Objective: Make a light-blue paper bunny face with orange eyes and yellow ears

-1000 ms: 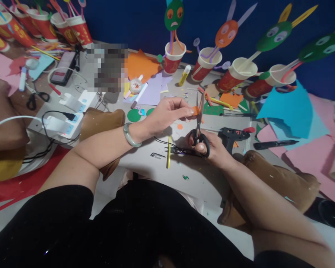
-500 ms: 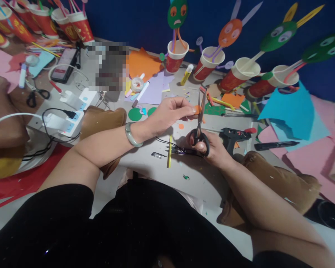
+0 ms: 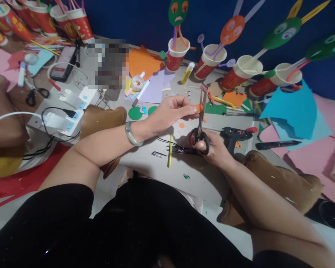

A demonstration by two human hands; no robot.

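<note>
Between thumb and fingertips, my left hand (image 3: 174,112) pinches a small piece of orange paper (image 3: 198,108). My right hand (image 3: 212,147) has its fingers in the black handles of a pair of scissors (image 3: 201,128), whose blades point away from me. The blades stand right at the paper's edge; whether they are cutting it I cannot tell. Below my hands, a small orange paper disc (image 3: 181,125) lies on the table (image 3: 156,169), and a yellow stick (image 3: 170,150) lies closer to me. Green paper circles (image 3: 135,113) lie left of my left hand.
Several red paper cups (image 3: 176,56) with paper faces line the back. A black glue gun (image 3: 236,136) lies on the right, near blue paper (image 3: 293,111). On the left are a power strip (image 3: 75,115), cables and a phone (image 3: 63,61). A glue stick (image 3: 187,73) stands upright behind my hands.
The scissor blades are a little closer together around the edge of the orange paper. Both hands stay in nearly the same place; the whole view has shifted slightly.
</note>
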